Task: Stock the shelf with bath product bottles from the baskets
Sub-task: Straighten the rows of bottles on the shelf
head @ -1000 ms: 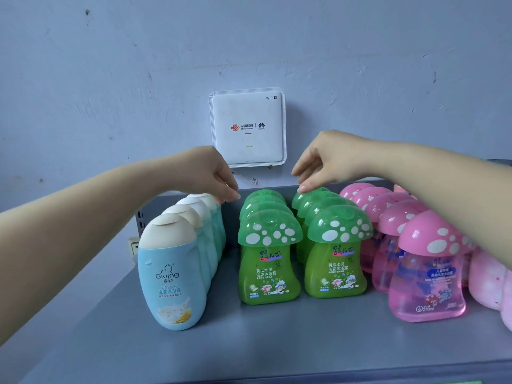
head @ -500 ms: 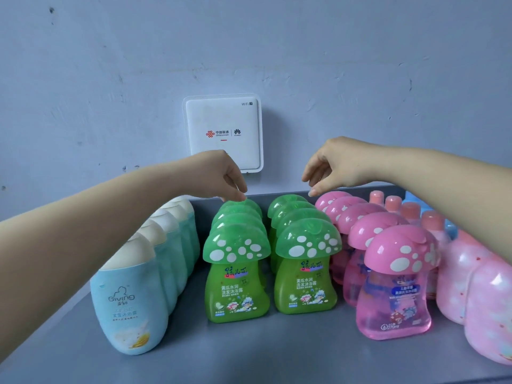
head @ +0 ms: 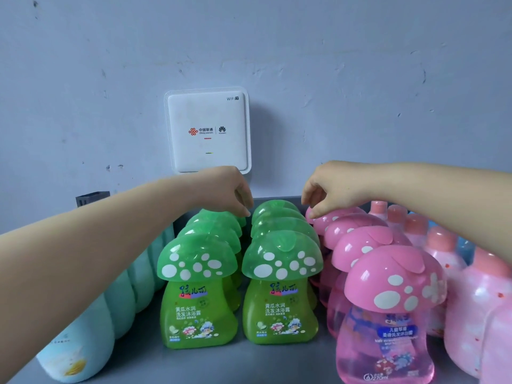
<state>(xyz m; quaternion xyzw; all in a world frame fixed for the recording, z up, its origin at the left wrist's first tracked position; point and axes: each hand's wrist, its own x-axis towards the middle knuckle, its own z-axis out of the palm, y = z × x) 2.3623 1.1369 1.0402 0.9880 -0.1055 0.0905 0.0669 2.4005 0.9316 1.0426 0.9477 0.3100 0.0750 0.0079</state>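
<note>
Bottles stand in rows on the grey shelf (head: pixel 194 364), running from the near edge back to the wall. Below the left hand's (head: pixel 227 187) fingers (head: pixel 243 209) run two rows of green bottles (head: pixel 198 297), each a clear green body full of liquid under a mushroom cap with white spots and a printed label on the front. Those fingers are curled downward, tips touching the cap of the rearmost bottle in the left green row; whether they pinch it I cannot tell. Left of that forearm is a row of pale blue bottles (head: pixel 83 345), partly hidden by the arm.

Under the right hand (head: pixel 338 184) stands a row of pink bottles (head: pixel 388 314), the same mushroom shape, with clear pink liquid and spotted pink caps. The right fingers (head: pixel 314 209) hang loosely curled, tips at the rearmost pink cap and holding nothing. Right of that arm stand rounder pink jugs (head: pixel 476 309) with small caps.

Behind both hands a white router (head: pixel 207 131) is fixed to the wall. Left of the left wrist a dark bracket (head: pixel 92 198) shows at the shelf's rear edge.
</note>
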